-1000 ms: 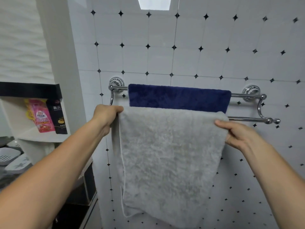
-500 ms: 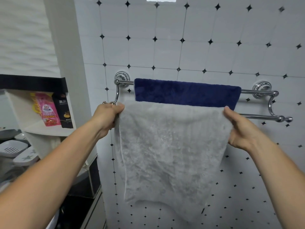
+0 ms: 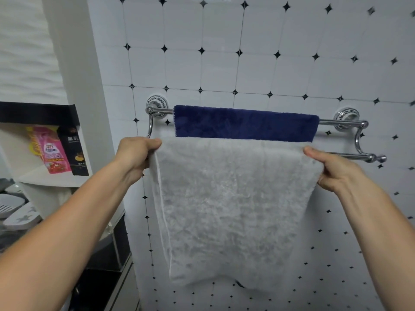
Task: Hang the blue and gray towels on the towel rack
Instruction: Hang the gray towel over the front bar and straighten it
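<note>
A chrome double-bar towel rack is fixed to the tiled wall. The blue towel hangs over its back bar. The gray towel hangs spread out at the front bar's height, covering most of that bar. My left hand grips the gray towel's top left corner. My right hand pinches its top right corner, just left of the front bar's knob end. Whether the gray towel rests on the front bar is hidden by the cloth.
A white shelf at the left holds a pink packet and a black packet. White soap dishes sit lower left. A white wall corner stands between the shelf and the rack.
Both hands have kept hold of the gray towel and lifted its top edge slightly toward the front bar. The view has shifted a little.
</note>
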### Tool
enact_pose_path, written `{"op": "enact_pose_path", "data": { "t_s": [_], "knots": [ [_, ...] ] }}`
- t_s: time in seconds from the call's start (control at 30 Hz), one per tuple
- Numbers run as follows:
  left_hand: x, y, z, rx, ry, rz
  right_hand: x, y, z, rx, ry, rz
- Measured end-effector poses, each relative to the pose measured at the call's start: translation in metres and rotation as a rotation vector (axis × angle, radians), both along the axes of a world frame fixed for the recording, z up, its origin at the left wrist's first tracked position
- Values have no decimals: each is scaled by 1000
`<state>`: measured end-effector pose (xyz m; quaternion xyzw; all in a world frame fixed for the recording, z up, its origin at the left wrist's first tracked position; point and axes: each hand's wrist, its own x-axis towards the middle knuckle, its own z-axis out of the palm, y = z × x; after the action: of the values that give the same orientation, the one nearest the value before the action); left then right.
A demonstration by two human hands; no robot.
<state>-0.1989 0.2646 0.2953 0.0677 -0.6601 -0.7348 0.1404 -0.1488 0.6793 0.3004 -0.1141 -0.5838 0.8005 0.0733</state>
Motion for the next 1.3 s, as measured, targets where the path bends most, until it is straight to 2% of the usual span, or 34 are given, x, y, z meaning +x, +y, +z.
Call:
{"op": "enact_pose_path", "data": {
  "t_s": [0.1,0.2,0.27,0.33,0.4,0.47,0.6,0.67,0.77,0.83,0.93,1.03,1.17,1.3],
  "knots": [
    [1,0,-6,7,-1,-25,2,2,-3,92,26,-28],
    [0,5,-6,-73,-7,42,7,-2,7,219,-13,4],
    [0,12,-2,-210,0,110,4,-2,13,349,-46,-64],
    [3,18,3,-444,-15,191,-1,-4,17,447,-48,-149],
    [6,21,9,-672,-42,284,-3,-9,20,462,-45,-134],
    [6,16,15,-776,-45,314,-2,-5,23,421,-46,-103],
    [-1,2,23,-605,31,204,0,20,22,254,-31,-96],
    [-3,3,26,-517,68,120,0,23,21,255,-34,-145],
    [-5,12,24,-523,56,73,-4,18,21,387,-105,-159],
    [-7,16,22,-531,42,62,-4,12,25,432,-162,-78],
    [-8,19,23,-516,37,41,-1,3,34,425,-237,81],
    [-8,18,25,-501,28,28,-1,-2,35,363,-266,83],
    [-9,15,21,-438,19,46,-3,1,25,173,-179,58],
    [-10,1,16,-368,57,62,0,16,20,120,-57,40]
  ]
}}
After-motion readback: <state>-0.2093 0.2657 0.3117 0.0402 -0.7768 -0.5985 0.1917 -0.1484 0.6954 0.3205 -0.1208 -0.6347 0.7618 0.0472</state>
